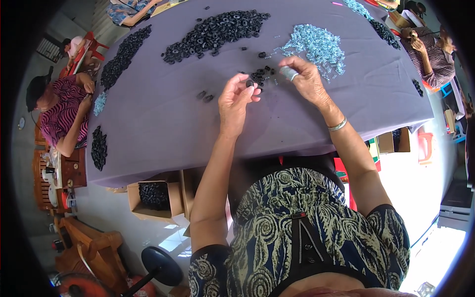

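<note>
My left hand (233,105) is raised over the purple-grey tablecloth (163,119), pinching a small black plastic piece (250,84) between thumb and fingertips. To its right, my right hand (310,85) is closed with its fingers curled, a pale grey covering (289,73) on one digit. Whatever those fingertips may hold is too small to make out. Between the hands lies a loose cluster of black pieces (259,74) with a few tiny springs. Just beyond my right hand spreads a heap of small silvery-blue springs (316,47). A large heap of black plastic pieces (217,35) lies farther left.
Two black pieces (205,96) lie left of my left hand. More black heaps (123,55) line the table's left side. A person in a pink-and-black top (64,111) works there; another in stripes (430,57) sits at right. A cardboard box (156,198) of black pieces stands below the table edge.
</note>
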Available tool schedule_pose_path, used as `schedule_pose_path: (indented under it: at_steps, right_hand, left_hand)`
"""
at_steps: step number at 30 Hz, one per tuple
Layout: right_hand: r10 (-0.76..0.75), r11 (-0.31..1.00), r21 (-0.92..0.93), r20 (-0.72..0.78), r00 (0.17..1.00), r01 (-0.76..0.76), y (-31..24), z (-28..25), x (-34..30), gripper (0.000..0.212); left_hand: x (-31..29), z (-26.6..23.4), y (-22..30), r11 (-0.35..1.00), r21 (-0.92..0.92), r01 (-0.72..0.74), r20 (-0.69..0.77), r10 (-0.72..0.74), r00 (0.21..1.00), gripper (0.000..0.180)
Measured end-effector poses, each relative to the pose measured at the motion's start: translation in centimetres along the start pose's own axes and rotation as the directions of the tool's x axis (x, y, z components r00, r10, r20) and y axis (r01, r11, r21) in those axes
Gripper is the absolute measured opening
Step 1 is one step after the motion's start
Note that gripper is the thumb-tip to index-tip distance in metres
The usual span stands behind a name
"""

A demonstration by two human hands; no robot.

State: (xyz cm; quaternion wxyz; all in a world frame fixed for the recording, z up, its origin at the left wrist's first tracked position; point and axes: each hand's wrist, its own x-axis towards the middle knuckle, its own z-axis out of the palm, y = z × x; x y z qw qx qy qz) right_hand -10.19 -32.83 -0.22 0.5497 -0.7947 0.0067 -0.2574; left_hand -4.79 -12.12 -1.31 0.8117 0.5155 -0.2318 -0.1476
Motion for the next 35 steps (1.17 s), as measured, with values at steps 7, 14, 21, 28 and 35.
schedule_pose_path:
  at_steps: [7,14,21,28,35]
  right_hand:
    - [-0.101,0.993,-0.044,0.154,0.983,0.109,-2.5,2.7,-1.4,0.017]
    - [-0.13,0.975,-0.161,0.133,0.983,0.151,-4.2,3.9,-2.4,0.02]
    - [-0.013,1.0,0.017,0.169,0.986,0.01,-3.5,4.4,-2.7,0.008]
    - [-0.015,0.999,0.051,0.18,0.984,0.006,-3.7,4.4,-2.7,0.006]
    - [-0.016,1.0,-0.022,0.219,0.976,0.021,-4.1,3.5,-2.5,0.009]
  left_hand:
    - [0.1,-0.7,-0.4,0.997,-0.03,0.068,-0.028,-0.069,0.997,0.019]
    - [0.1,0.4,-0.3,0.97,-0.215,0.116,-0.058,-0.132,0.99,0.015]
    - [-0.2,0.8,-0.5,0.95,-0.275,0.146,-0.016,-0.156,0.988,0.015]
    - [-0.1,0.5,0.3,0.999,-0.025,-0.041,-0.016,0.041,0.999,0.013]
    - [0.1,0.1,0.9,0.99,0.126,0.064,0.052,-0.071,0.996,0.03]
